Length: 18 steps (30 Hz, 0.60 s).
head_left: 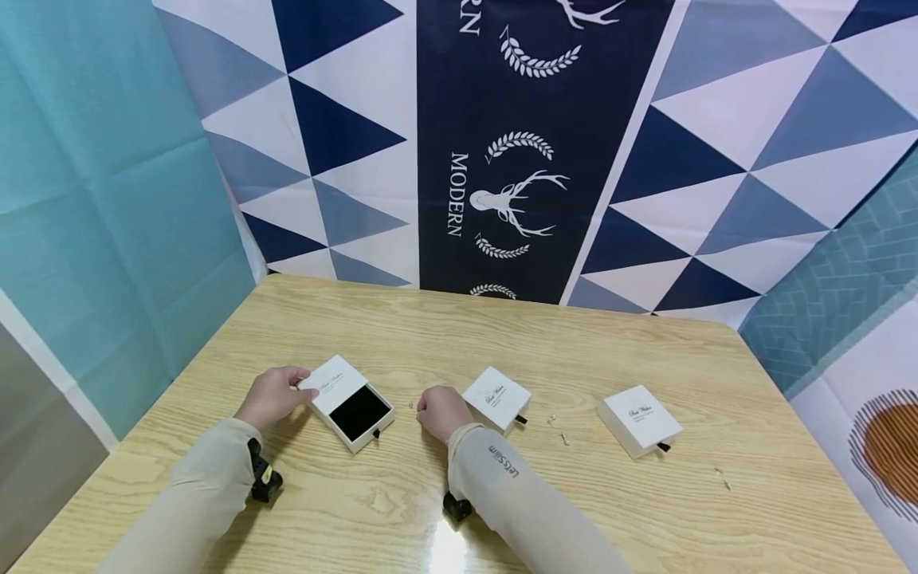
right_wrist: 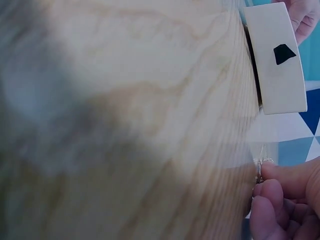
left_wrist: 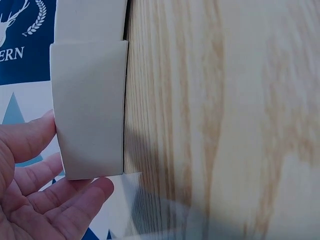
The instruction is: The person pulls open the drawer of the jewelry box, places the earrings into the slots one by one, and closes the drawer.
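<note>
On the left of the table a white gift box has its drawer part way out, baring a black lining. My left hand grips the box's closed end, thumb on top; the left wrist view shows its fingers around that end of the box. To the right of this box, my right hand is low at the tabletop. In the right wrist view its thumb and forefinger pinch a small, thin earring, partly hidden by the fingertips. Another tiny piece of jewellery lies just left of that hand.
A closed white box stands just beyond my right wrist, another closed box farther right. Small earrings lie between them, and another lies at the far right. Patterned cloth hangs behind the wooden table.
</note>
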{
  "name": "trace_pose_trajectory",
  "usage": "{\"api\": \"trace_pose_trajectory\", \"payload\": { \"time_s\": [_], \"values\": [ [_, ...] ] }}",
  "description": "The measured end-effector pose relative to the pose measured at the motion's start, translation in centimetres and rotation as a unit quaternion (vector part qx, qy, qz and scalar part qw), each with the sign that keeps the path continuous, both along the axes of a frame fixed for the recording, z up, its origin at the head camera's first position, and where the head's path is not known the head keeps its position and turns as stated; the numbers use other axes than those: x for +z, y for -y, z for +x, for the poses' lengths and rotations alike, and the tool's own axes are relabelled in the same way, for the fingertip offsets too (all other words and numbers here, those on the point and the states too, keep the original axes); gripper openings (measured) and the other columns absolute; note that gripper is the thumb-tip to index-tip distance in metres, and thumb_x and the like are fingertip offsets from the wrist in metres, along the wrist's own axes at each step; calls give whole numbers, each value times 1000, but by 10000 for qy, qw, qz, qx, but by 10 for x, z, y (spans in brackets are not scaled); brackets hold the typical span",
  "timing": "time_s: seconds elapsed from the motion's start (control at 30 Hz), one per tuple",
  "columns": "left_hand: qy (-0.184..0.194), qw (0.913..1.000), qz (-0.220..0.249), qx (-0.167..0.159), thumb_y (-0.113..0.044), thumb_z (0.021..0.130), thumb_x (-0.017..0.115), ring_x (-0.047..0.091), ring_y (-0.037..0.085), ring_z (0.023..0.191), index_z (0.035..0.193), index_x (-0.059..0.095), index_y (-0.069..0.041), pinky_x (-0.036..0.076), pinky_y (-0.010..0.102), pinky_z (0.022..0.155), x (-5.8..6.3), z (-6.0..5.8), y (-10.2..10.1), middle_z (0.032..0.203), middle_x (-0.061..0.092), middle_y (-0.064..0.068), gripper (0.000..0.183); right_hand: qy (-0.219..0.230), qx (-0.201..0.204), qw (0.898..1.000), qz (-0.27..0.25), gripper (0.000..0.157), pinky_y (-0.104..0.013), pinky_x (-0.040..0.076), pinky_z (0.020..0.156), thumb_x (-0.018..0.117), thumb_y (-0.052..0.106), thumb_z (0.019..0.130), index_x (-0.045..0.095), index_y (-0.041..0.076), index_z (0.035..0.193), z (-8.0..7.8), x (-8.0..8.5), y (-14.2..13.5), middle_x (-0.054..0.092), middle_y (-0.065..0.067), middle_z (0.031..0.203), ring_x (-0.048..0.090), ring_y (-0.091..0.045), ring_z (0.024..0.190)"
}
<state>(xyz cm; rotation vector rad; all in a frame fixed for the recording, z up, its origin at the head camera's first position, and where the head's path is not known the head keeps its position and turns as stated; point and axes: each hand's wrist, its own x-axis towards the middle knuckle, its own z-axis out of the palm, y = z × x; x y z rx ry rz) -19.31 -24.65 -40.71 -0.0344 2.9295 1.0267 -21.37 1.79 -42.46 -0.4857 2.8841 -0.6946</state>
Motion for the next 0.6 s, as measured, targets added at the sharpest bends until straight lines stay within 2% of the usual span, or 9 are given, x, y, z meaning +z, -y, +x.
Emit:
{"api": "trace_pose_trajectory", "payload": {
  "time_s": [0.1,0.23,0.47,0.6],
  "values": [
    [29,10000,-6,8,-12,89,65,55,43,106,119,57,15,47,50,86,0,0,0,113,59,31,41,5,-32,10000,-22,18,-24,45,62,66,5,87,67,9,69,0,0,0,61,2,67,51,-10,62],
    [57,10000,0,20,-12,89,66,55,43,105,119,57,15,47,50,86,1,0,0,113,59,31,41,41,-142,9999,-63,30,-22,37,51,61,7,91,60,10,61,1,0,-1,50,3,55,43,-10,52],
    [20,10000,24,6,-12,89,65,55,42,104,119,56,15,47,50,85,1,0,0,112,59,31,41,49,-361,9993,38,47,-20,24,41,61,5,85,36,15,46,0,0,-1,28,7,42,28,-9,40],
    [-11,10000,23,-2,-12,89,65,55,43,104,118,57,15,47,50,85,1,0,0,112,60,31,41,128,-408,9991,7,48,-19,23,39,62,4,83,33,15,46,-1,-1,0,26,8,40,26,-8,38]
  ]
}}
